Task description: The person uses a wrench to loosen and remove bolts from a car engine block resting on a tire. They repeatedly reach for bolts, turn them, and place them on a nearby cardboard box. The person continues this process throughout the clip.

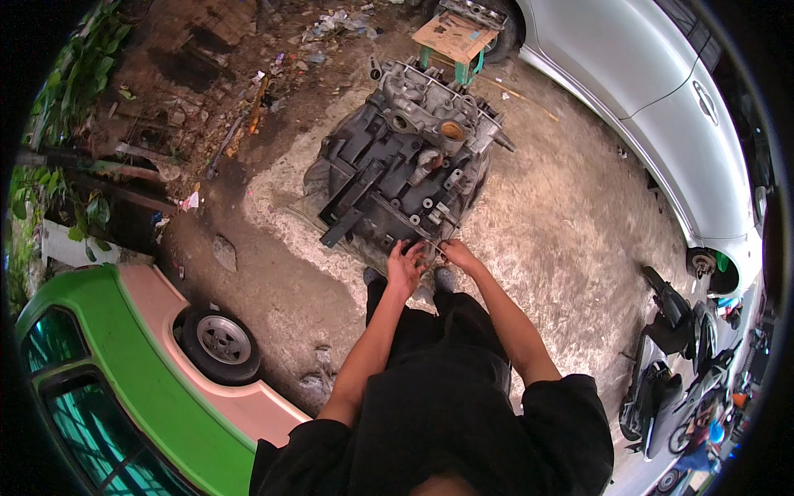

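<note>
A large greasy grey-black vehicle assembly of cast metal housings and dark flat parts [376, 169] rests on the ground in front of my feet. My left hand [404, 269] is at its near edge with the fingers apart, and nothing shows in it. Just to the right, my right hand [456, 254] is closed in a pinch at the same edge. A thin, light-coloured piece appears to run from its fingertips toward my left hand, too small to name. Near both hands, small round metal fittings [428, 203] stand on the assembly.
A small wooden-topped stool with green legs [452, 37] stands beyond the assembly, a metal part on it. A silver car [628, 58] is at the right, motorcycles [674, 355] below it. At lower left is a green and pink vehicle [157, 364]. Litter [331, 25] lies far left.
</note>
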The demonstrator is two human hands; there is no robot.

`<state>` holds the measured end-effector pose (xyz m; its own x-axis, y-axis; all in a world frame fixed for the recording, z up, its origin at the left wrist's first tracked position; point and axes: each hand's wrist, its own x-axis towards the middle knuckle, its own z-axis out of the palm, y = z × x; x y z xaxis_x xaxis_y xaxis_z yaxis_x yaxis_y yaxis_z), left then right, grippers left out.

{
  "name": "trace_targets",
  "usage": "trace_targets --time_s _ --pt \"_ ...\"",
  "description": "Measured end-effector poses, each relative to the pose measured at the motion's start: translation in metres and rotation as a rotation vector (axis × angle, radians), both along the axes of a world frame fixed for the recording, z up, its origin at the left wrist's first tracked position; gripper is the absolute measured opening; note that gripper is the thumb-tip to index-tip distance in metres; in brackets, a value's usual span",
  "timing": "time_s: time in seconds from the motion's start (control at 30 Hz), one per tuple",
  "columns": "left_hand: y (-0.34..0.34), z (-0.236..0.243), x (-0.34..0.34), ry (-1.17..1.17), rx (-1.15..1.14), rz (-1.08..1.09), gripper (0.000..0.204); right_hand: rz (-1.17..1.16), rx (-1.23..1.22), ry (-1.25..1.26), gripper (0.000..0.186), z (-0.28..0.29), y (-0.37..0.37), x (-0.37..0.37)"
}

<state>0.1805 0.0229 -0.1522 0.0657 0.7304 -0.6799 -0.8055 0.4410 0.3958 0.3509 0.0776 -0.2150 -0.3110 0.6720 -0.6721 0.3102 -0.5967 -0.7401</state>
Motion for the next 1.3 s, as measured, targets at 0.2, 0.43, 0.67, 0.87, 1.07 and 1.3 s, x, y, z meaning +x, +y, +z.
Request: trace_targets --time_s 0.2,0.43,0.67,0.87,1.07,1.3 --pt "-0.004 0.0 -0.007 -0.011 0.014 -0.048 0.052 -0.061 -0.12 0.177 0.025 0.059 -0.016 -0.006" --pt "-0.003 0.004 -0.039 0.178 0.068 -0.275 0.053 -0.277 -0.388 0.488 0.018 0.074 -0.019 -0.028" --pt "-0.011 0.012 -0.062 0.28 0.032 -0.311 0.052 -0.007 -0.298 0.296 0.024 0.05 -0.034 -0.009" --pt "-0.01 0.005 -0.044 0.189 0.045 -0.262 0.053 0.005 -0.197 0.2 0.03 0.025 -0.025 0.005" --pt "0.0 0.006 -0.03 0.247 -0.004 -0.286 0.053 0.068 -0.12 0.125 0.028 0.006 -0.006 0.011" --pt "0.006 0.001 -0.017 0.241 -0.078 -0.236 0.051 0.036 -0.088 0.011 0.033 0.002 0.004 0.005"
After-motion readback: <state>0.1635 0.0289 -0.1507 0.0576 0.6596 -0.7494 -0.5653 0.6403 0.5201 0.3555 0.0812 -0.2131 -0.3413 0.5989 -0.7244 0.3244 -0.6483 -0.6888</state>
